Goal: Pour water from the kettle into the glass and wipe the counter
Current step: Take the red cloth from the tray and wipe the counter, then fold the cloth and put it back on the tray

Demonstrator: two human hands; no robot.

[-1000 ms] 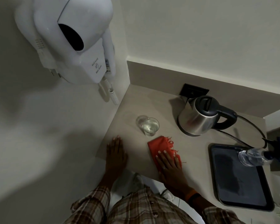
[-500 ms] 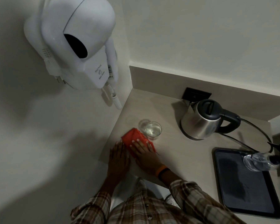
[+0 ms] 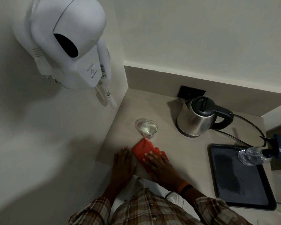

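Right hand (image 3: 159, 166): spread flat, palm pressing the red cloth (image 3: 146, 151) to the tabletop (image 3: 169, 143).
Left hand (image 3: 122, 164): open, flat on the near edge, just beside the cloth, bracing.
Glass (image 3: 148, 128): holds water, just beyond the cloth's far corner.
Kettle (image 3: 196, 118): on its base, well to the right.
Advice: keep pressure even and sweep short of the glass so it isn't nudged.

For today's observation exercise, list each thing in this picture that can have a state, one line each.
glass: upright, holds water
kettle: upright, lid shut, on its base
red cloth: flat on the counter
right hand: pressed flat on the red cloth
left hand: flat on the counter
water bottle: lying over the tray rim
tray: flat
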